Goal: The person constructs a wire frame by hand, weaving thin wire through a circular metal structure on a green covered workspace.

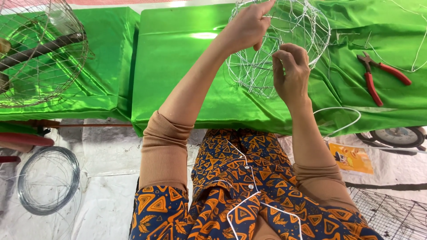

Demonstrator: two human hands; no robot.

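A round, ball-shaped cage of thin silver wire [284, 44] sits near the top middle of the frame, over a shiny green cloth [178, 66]. The cage is about as wide as it is tall, so no long side shows. Its wires bend in loops and cross each other.

The left hand [247, 26] is at the top of the cage, fingers curled and pinching a wire. The right hand [291, 73] is lower, on the near side of the cage, closed around its wires.

The cloth looks smooth and glossy. On it, at the right of the frame, lie pliers with red handles [378, 75], their tips pointing up and left. A loose white wire [342, 118] curls just below the right hand.

In the upper left stands a bigger wire basket [44, 53]. In the lower left, a flat coil of grey wire [49, 180] lies on the pale floor.
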